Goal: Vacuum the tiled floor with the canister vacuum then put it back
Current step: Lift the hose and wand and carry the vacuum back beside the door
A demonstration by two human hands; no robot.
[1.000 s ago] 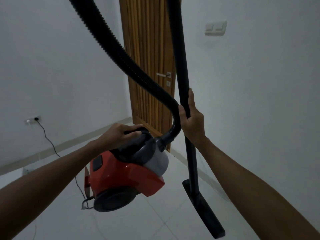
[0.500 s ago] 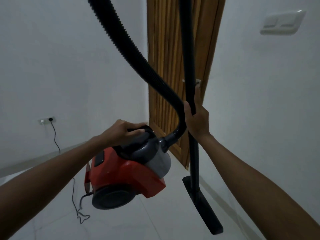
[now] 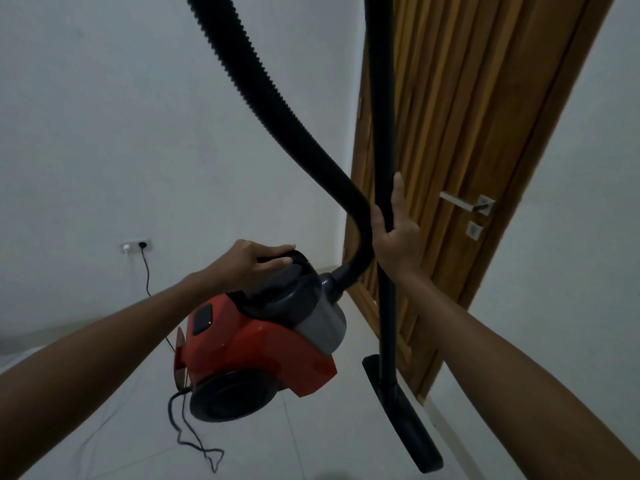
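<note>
A red and grey canister vacuum (image 3: 256,344) hangs above the white tiled floor (image 3: 311,452). My left hand (image 3: 254,261) grips its black top handle. My right hand (image 3: 394,233) is wrapped around the black wand (image 3: 384,133), which stands upright to the right of the canister. The flat floor nozzle (image 3: 401,414) at the wand's lower end hangs just above the tiles. A ribbed black hose (image 3: 263,98) curves from the top of the frame down into the canister's front. The power cord (image 3: 194,441) trails from the canister's rear onto the floor.
A wooden slatted door (image 3: 467,133) with a metal lever handle (image 3: 467,204) is shut, right behind the wand. White walls close in on the left and right. A wall socket (image 3: 136,245) on the left wall has the cord plugged in.
The view has swung left and moved closer to the door, so the door now sits at the right. Both hands keep their grips; the canister and wand stay lifted together.
</note>
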